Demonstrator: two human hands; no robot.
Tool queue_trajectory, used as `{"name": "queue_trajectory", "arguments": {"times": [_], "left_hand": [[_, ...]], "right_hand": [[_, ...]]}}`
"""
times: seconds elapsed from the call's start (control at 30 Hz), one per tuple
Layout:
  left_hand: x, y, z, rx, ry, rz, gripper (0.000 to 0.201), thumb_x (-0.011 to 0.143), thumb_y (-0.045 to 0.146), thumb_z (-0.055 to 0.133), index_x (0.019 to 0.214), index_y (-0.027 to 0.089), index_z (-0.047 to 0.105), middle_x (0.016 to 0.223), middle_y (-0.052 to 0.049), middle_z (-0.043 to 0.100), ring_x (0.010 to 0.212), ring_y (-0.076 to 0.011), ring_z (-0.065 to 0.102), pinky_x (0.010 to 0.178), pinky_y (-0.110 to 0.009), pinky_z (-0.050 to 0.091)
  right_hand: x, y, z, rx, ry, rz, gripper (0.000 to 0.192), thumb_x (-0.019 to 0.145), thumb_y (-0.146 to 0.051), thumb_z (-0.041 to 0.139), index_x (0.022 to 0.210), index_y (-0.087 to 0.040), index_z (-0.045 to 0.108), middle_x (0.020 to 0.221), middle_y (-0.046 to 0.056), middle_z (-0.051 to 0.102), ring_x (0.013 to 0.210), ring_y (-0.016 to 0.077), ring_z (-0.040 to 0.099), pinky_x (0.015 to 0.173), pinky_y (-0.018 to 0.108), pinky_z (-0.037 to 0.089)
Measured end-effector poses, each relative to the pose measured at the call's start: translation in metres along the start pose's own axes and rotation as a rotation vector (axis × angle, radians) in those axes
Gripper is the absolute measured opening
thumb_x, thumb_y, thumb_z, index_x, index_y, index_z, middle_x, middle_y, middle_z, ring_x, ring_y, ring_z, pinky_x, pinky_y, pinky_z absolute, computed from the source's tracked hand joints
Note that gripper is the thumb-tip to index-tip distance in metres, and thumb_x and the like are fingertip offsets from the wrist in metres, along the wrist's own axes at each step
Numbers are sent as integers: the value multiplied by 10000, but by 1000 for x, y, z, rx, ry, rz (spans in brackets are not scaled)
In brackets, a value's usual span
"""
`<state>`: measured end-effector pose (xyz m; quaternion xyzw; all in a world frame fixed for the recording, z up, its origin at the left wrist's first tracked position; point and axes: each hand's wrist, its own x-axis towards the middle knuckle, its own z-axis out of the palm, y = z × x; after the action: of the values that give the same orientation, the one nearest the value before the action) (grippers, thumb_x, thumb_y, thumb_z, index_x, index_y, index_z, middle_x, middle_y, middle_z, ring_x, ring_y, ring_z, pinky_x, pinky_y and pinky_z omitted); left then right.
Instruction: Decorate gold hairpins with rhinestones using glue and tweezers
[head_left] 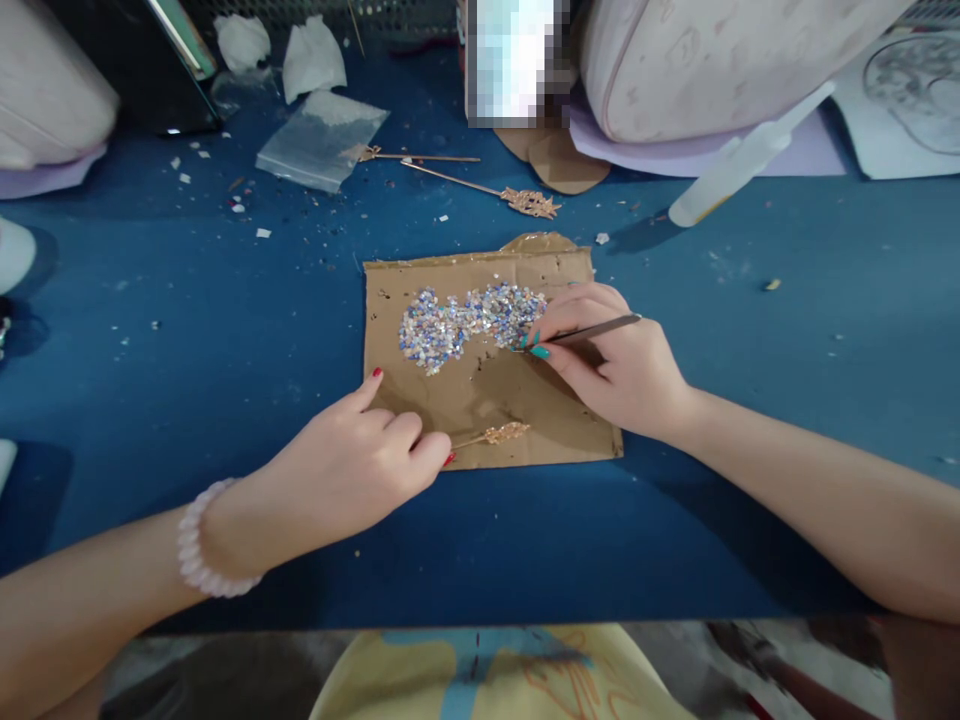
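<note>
My right hand [626,355] grips dark tweezers [600,328] like a pen. Their tips are down at the right edge of a pile of small shiny blue, white and pink beads or chips [472,320]. The pile lies on a flat piece of brown cardboard [420,415]. Over the cardboard's lower left, my left hand [375,450] has its index finger stretched out and its other fingers curled. Between its thumb and fingers is the thin stem of a gold hairpin [506,433], whose leaf-shaped head points right, over the cardboard's lower part.
Two more gold hairpins [529,203] lie behind the cardboard, one partly by a clear plastic bag [322,140]. A white squeeze bottle [739,165] leans at the right. Crumpled tissues [315,58], a pale pouch [705,65] and a blurred-out screen [514,60] line the back.
</note>
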<state>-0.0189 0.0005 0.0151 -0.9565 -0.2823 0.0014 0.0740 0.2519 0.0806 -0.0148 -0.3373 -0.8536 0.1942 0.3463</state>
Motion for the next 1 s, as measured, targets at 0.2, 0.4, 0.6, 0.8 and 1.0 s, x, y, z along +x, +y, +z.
{"name": "queue_trajectory", "arguments": {"times": [0.2, 0.4, 0.6, 0.8, 1.0], "left_hand": [[1, 0, 0, 10, -2, 6, 311, 968, 125, 474, 668, 203, 498, 551, 43, 490, 464, -151, 525, 857, -547, 617], [1, 0, 0, 6, 7, 1, 324, 979, 134, 454, 665, 205, 494, 548, 43, 486, 457, -154, 524, 848, -544, 620], [2, 0, 0, 4, -1, -2, 330, 985, 138, 441, 666, 204, 488, 548, 43, 493, 464, -147, 527, 856, -544, 620], [1, 1, -1, -1, 10, -9, 330, 986, 135, 437, 667, 204, 482, 550, 43, 495, 469, -147, 530, 860, -547, 620], [2, 0, 0, 0, 5, -9, 337, 987, 133, 426, 663, 202, 489, 546, 39, 500, 464, -149, 535, 859, -549, 619]], "right_hand": [[0, 0, 0, -3, -10, -6, 140, 917, -154, 524, 902, -252, 623, 865, 34, 708, 924, 234, 671, 891, 482, 532], [0, 0, 1, 17, -15, -40, 140, 919, -142, 534, 894, -243, 627, 846, 32, 713, 913, 226, 670, 896, 477, 538], [0, -1, -1, -6, -25, -84, 121, 926, -140, 549, 894, -225, 629, 830, 35, 711, 909, 223, 670, 890, 457, 550], [0, -1, -1, -20, -24, -61, 102, 934, -157, 572, 912, -234, 636, 870, 39, 713, 942, 227, 676, 889, 447, 563], [-1, 0, 0, -24, -18, -76, 108, 933, -144, 573, 915, -225, 642, 866, 45, 715, 939, 230, 679, 891, 458, 568]]}}
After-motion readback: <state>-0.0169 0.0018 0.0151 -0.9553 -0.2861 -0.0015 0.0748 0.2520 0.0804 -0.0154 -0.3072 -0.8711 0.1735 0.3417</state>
